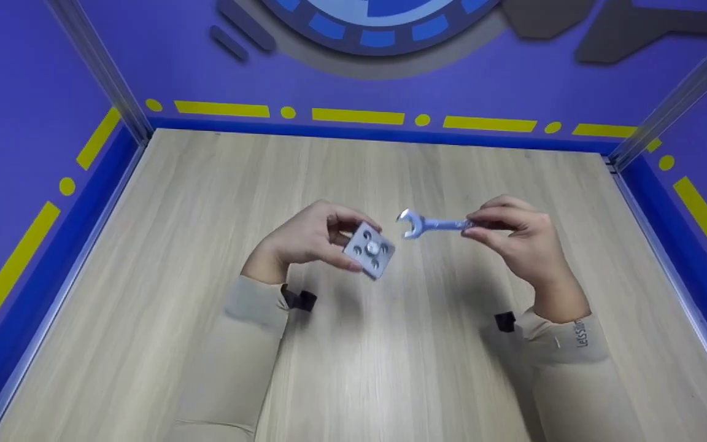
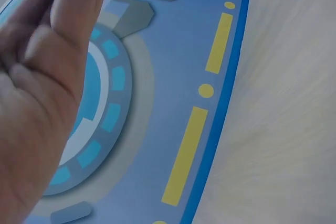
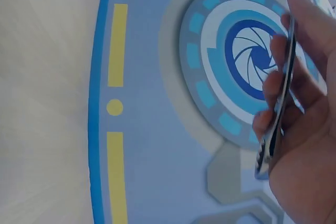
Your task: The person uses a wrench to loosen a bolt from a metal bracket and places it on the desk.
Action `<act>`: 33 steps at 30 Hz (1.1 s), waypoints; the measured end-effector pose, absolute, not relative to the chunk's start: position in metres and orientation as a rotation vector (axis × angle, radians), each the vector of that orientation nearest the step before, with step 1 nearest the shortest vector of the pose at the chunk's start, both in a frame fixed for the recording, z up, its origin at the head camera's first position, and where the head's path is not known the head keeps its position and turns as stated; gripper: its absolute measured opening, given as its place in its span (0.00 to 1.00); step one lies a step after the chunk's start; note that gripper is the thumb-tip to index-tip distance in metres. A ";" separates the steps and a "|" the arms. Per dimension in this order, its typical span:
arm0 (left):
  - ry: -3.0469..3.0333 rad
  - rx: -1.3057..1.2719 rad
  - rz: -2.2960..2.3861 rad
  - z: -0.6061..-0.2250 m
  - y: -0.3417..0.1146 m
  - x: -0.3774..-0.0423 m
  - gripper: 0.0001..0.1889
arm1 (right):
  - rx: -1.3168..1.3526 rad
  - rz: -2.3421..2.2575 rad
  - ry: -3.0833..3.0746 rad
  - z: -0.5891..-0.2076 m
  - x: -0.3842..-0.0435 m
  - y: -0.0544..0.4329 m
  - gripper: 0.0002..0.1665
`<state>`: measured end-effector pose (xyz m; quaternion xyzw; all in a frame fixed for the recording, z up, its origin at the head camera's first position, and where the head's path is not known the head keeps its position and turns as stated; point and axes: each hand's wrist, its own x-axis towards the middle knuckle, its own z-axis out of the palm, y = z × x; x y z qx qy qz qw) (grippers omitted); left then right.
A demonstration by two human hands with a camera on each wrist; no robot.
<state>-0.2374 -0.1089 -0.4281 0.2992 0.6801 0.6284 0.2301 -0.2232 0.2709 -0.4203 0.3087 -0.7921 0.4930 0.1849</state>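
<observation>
In the head view, my left hand (image 1: 310,236) holds a square grey metal plate (image 1: 363,262) by its edge, thumb in front and fingers behind. A round bolt head (image 1: 373,248) sits at the plate's middle, with several dark curved holes around it. My right hand (image 1: 516,236) pinches a silver open-end wrench (image 1: 445,224) near its far end. The wrench's open end points left and stands a small gap away from the plate. Edge-on, the wrench (image 3: 286,85) also shows across the palm in the right wrist view. Only part of the left hand (image 2: 47,87) appears in the left wrist view; the plate is hidden there.
Both hands are raised over a light wood table (image 1: 366,380). Blue-purple panels with yellow marks, such as the back panel (image 1: 353,92), border it at the back and both sides. Metal posts (image 1: 111,67) stand at the back corners.
</observation>
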 end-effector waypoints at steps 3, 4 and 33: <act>1.987 0.690 1.886 -0.429 -0.104 -0.238 0.36 | 0.725 1.435 -2.185 -0.419 -0.222 0.266 0.14; 2.024 0.641 1.934 -0.430 -0.102 -0.238 0.36 | 0.680 1.442 -2.179 -0.419 -0.221 0.263 0.13; 2.551 0.444 2.204 -0.451 -0.058 -0.235 0.38 | 0.222 1.339 -2.547 -0.446 -0.218 0.215 0.10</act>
